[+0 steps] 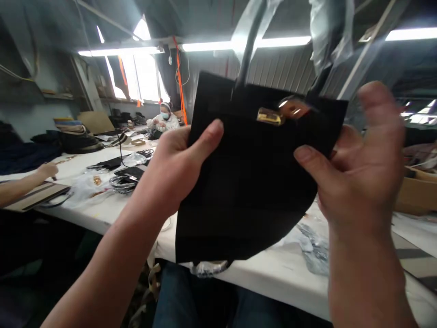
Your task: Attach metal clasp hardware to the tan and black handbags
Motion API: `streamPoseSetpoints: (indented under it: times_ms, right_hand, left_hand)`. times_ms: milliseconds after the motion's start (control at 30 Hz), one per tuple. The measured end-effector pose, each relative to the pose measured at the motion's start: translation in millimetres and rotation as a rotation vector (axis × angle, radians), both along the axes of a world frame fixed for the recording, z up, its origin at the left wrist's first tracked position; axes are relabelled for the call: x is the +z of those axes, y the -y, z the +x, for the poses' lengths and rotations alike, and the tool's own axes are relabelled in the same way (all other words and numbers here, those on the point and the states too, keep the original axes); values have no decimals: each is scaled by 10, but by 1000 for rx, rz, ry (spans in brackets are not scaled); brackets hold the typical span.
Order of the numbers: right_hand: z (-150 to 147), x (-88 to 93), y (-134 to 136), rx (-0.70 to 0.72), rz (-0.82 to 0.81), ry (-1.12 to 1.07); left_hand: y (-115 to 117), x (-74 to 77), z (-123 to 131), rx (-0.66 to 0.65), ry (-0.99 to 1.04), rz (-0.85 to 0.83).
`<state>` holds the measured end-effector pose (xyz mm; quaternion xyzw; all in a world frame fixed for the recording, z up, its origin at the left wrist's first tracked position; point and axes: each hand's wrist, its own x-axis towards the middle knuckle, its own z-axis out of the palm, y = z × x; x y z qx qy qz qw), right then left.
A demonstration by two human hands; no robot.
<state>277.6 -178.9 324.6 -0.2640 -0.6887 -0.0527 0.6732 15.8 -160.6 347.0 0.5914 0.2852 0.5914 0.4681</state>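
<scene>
While I hold both hands up over the near edge of the white table (102, 209), my left hand (174, 164) is closed on the left edge of the black handbag (249, 182), thumb across its front. My right hand (358, 164) is at the bag's right edge, thumb on the front, fingers spread and blurred, so I cannot tell whether it grips. Between my hands, near the bag's top, sits a gold clasp (269, 116). Far left of my left hand, a co-worker's hand (46, 171) rests on the table.
</scene>
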Motion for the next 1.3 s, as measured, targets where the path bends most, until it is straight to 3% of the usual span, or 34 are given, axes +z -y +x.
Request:
streamPoseSetpoints:
  times_ms: [100,167,333,433,500,567,700,833,967,1100,1200,1300]
  right_hand:
    - [14,-193,21,39,-122,-119]
    - [37,-413,6,23,-278,-190]
    - [100,-1281,-70,46,-639,-277]
    - [61,-1785,-71,-17,-678,-305]
    - [26,-2004,-39,-65,-645,-328]
    - [22,-2152,-9,-101,-663,-335]
    - [94,-2520,-19,-149,-861,-289]
    - [26,-3010,-90,-47,-1041,-200]
    - [-209,-3270,-203,-28,-1061,-154]
    - [-381,-3462,-280,-37,-984,-179]
    - [-408,-3696,-325,-151,-856,-234]
    - [-384,-3897,-454,-210,-803,-268]
  left_hand:
    - [-49,-387,23,-70,-25,-108]
    - [-38,-681,35,-28,-45,-148]
    - [-40,-1571,46,109,-178,-151]
    - [-117,-2103,73,112,-216,-242]
    - [-138,-2354,104,146,-236,-276]
    - [-117,-2519,133,158,-245,-300]
    - [-16,-2847,125,143,-228,-370]
    - [44,-3381,-20,189,-225,-471]
    - [4,-3805,-185,220,-281,-542]
    - [-102,-4013,-214,220,-242,-614]
    - [-194,-4144,-152,218,-218,-623]
    - [-309,-4238,-76,325,-263,-555]
